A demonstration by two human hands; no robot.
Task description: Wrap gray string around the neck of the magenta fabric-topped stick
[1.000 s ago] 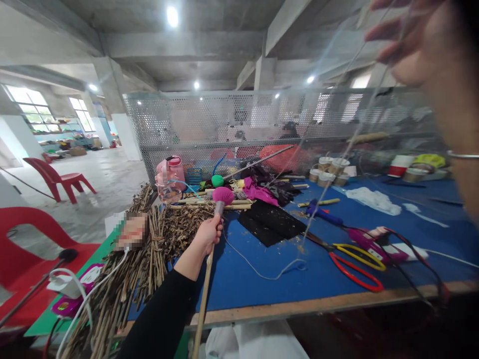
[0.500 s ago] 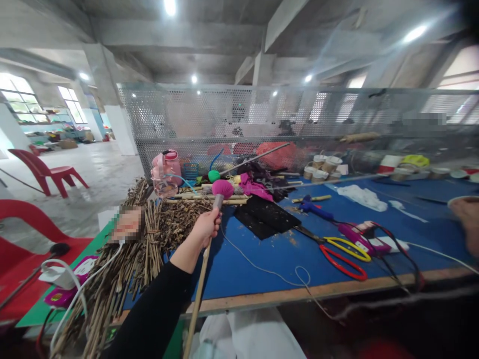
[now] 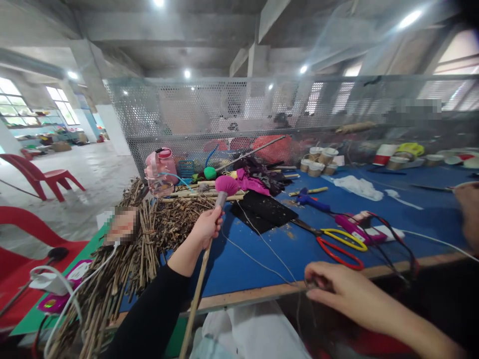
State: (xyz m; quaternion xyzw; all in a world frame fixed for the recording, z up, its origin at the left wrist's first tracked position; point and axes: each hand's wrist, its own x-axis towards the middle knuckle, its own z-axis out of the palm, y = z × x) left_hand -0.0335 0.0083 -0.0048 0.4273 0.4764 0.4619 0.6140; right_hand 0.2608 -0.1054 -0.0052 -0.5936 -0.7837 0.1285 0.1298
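Note:
My left hand (image 3: 207,227) is wrapped around a wooden stick (image 3: 197,299). The stick has a round magenta cloth-covered head (image 3: 226,185) with a grey band (image 3: 221,200) just beneath it. Over the table's front edge, my right hand (image 3: 329,285) is closed at the fingertips, somewhat blurred. A thin pale string (image 3: 264,243) runs from near the magenta head across the blue tabletop to those fingers, and a loose length hangs below them. Scissors with red and yellow handles (image 3: 342,247) lie on the table beyond my right hand.
Dry twigs (image 3: 147,239) are heaped on the left of the blue table (image 3: 224,276). Black cloth (image 3: 269,212), a pink jug (image 3: 160,172), a magenta power strip (image 3: 354,229) and several paper cups (image 3: 317,168) lie farther back. Another person's hand (image 3: 469,209) is at the right edge.
My right hand has come into view at the lower right, and the string now stretches straighter toward it. The view has shifted slightly; my left hand still grips the stick.

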